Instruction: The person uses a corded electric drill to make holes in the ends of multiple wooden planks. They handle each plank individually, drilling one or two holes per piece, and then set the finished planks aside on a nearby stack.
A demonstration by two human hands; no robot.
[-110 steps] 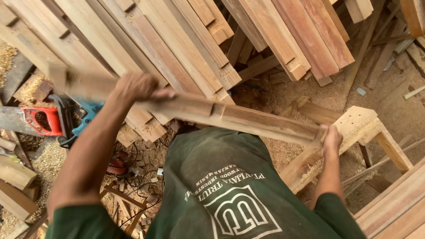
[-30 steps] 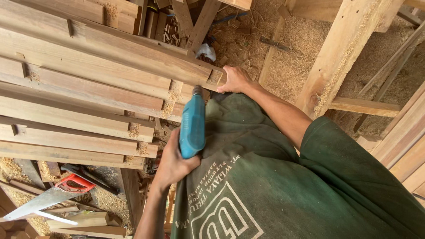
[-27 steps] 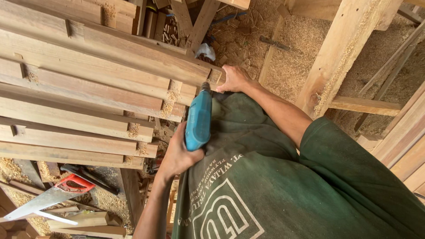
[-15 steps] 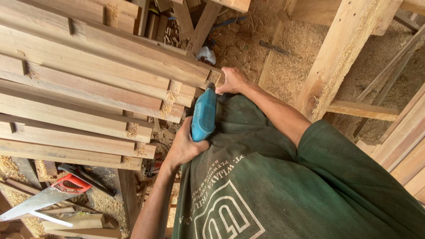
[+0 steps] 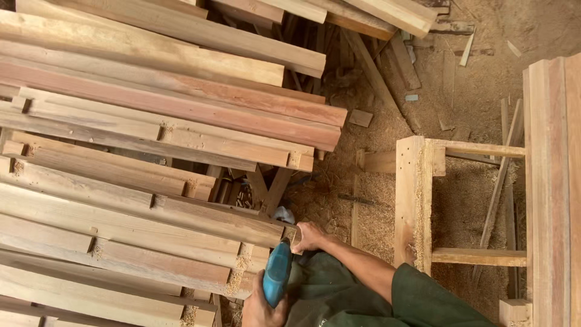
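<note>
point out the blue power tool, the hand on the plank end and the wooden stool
blue power tool [image 5: 277, 280], head view, middle of its blue body
right hand [image 5: 307, 236], head view, back of the hand
wooden stool [image 5: 414, 200], head view, its top board

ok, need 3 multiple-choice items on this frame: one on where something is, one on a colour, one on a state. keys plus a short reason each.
1. Where does the right hand rest?
A. on the end of a plank in the stack
B. on the wooden stand
C. on the sawdust floor

2. What colour is the power tool?
A. red
B. blue
C. yellow

3. What is the state of the left hand?
A. open and empty
B. flat on a plank
C. closed around the tool's body

Answers:
1. A: its fingers grip the end of the plank at the stack's edge, apart from the wooden stand.
2. B: its casing shows blue against the green shirt.
3. C: the fingers wrap the tool's lower end, its nose pointing up toward the plank end.
</note>
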